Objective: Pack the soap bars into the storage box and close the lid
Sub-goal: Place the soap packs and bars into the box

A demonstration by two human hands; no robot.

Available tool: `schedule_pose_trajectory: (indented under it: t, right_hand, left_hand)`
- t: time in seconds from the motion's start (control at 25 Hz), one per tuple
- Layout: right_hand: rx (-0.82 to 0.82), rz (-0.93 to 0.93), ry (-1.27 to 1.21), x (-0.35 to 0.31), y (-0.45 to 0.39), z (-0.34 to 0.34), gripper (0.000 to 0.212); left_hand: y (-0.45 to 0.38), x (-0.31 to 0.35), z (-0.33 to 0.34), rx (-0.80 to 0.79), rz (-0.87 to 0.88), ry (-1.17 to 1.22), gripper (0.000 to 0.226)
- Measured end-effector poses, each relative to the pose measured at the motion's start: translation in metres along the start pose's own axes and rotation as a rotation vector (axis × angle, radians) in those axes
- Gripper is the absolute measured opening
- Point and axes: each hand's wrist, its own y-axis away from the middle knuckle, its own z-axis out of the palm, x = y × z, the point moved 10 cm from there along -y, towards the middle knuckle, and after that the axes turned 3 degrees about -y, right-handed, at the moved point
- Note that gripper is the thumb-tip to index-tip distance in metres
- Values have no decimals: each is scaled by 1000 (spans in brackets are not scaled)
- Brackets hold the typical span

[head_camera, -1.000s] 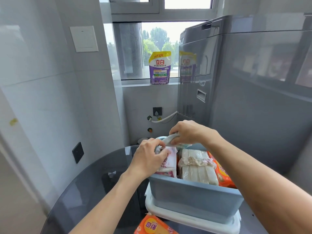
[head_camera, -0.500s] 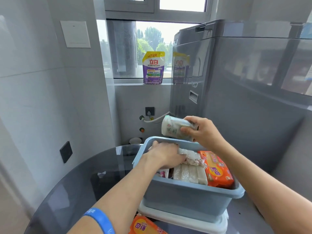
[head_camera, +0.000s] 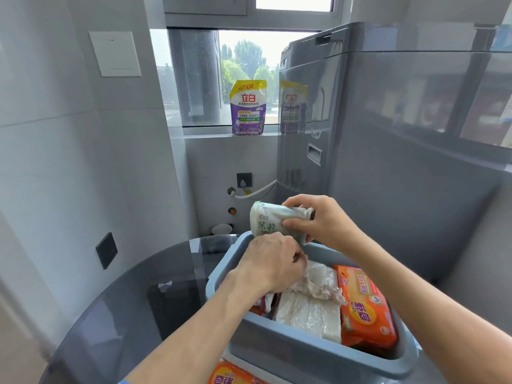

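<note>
Currently the right hand (head_camera: 327, 221) holds a white soap pack with green print (head_camera: 270, 221) above the far-left corner of the blue-grey storage box (head_camera: 302, 353); fingers clamped on the pack's right end, thumb under, fingers over the top. Left hand (head_camera: 273, 261) is inside the box at its far-left side, fingers curled together on a crumpled clear-wrapped bundle (head_camera: 318, 278); can't tell how firm that grip is. Box contents: white wrapped soap block (head_camera: 307, 314) in the middle, orange soap pack (head_camera: 365, 309) along the right wall, something reddish under the left wrist, mostly hidden. Box sits on the dark glass table (head_camera: 133, 306). Another orange pack (head_camera: 230, 375) lies on the table just near of the box, partly cut off by the frame. Purple detergent pouch (head_camera: 248, 108) stands upright on the far windowsill.
</note>
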Motion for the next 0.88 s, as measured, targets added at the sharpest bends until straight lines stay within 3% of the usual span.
schedule_pose_trajectory:
  t: [0.12, 0.32, 0.4, 0.52, 0.68, 0.8, 0.88]
  right_hand:
    - [67, -7, 15, -3, 17, -3, 25]
    - [3, -113, 311, -16, 34, 4, 27]
    - [-98, -247, 465, -38, 28, 30, 28]
    - [-224, -328, 591, -52, 20, 59, 29]
    - [-178, -264, 560, -43, 17, 52, 35]
    - [-67, 10, 201, -10, 18, 24, 46]
    - [65, 66, 66, -4, 25, 5, 45]
  left_hand:
    - [8, 3, -9, 61, 30, 12, 37]
    - [43, -34, -23, 121, 66, 223, 38]
    - [57, -45, -23, 112, 69, 321, 25]
    - [64, -44, -27, 154, 71, 331, 25]
    - [68, -42, -31, 170, 60, 333, 26]
    - [62, -40, -26, 96, 22, 265, 33]
    - [57, -34, -22, 78, 12, 169, 35]
